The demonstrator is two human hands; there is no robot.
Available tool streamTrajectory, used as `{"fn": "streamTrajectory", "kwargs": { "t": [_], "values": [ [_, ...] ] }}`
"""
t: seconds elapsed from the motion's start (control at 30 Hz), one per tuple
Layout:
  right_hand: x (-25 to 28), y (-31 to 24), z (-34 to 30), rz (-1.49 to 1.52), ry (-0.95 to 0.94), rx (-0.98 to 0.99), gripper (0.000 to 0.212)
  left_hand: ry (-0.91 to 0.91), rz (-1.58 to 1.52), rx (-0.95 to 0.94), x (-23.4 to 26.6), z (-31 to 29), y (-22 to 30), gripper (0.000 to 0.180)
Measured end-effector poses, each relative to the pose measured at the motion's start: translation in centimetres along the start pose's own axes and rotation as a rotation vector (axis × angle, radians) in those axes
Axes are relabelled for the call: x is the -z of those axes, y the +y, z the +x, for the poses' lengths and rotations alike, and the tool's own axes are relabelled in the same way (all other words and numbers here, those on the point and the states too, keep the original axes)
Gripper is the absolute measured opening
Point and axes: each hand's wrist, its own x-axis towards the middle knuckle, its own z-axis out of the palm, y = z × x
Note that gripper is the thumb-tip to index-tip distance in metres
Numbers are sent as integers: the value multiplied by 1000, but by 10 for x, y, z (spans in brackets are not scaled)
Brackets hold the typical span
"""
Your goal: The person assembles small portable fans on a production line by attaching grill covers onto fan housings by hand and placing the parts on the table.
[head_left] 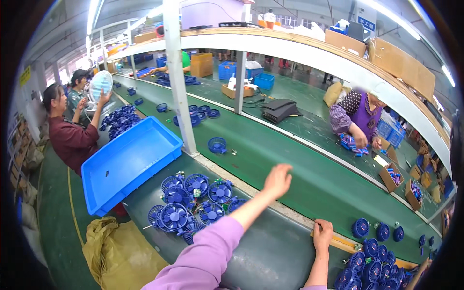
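My left hand [278,181] reaches out over the green conveyor belt [333,193], fingers stretched toward the right and nothing in them. On the belt's near edge rests my right hand [323,235], fingers curled down and no object visible in it. Below and left of my left arm, a cluster of small blue fan units [174,216] with little circuit boards lies on the dark worktop [261,249]. A single blue fan unit [217,144] sits on the belt farther left. Right of my right hand, another group of blue fan units [371,271] is crowded together, with several more on the belt.
A large blue tray [130,162] stands tilted at the left. A grey post [177,77] rises beside the belt under a long shelf [299,41]. Across the belt, a person in purple [362,116] handles small blue-and-red parts; two people sit at far left, one holding a fan grille [101,85].
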Motion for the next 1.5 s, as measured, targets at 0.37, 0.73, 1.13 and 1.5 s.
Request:
{"fn": "streamTrajectory", "kwargs": {
  "t": [0.37,0.73,1.13,1.5],
  "values": [
    [-2,11,-3,-8,17,-16,8,-153,852,546,142,40,-168,33],
    [-2,5,-4,18,34,-45,9,-377,825,276,155,30,-141,15],
    [-2,4,-1,-1,58,16,5,-191,865,448,395,-15,-67,18],
    [-9,6,-2,-3,54,20,5,127,721,282,398,-31,-117,38]
  ]
}}
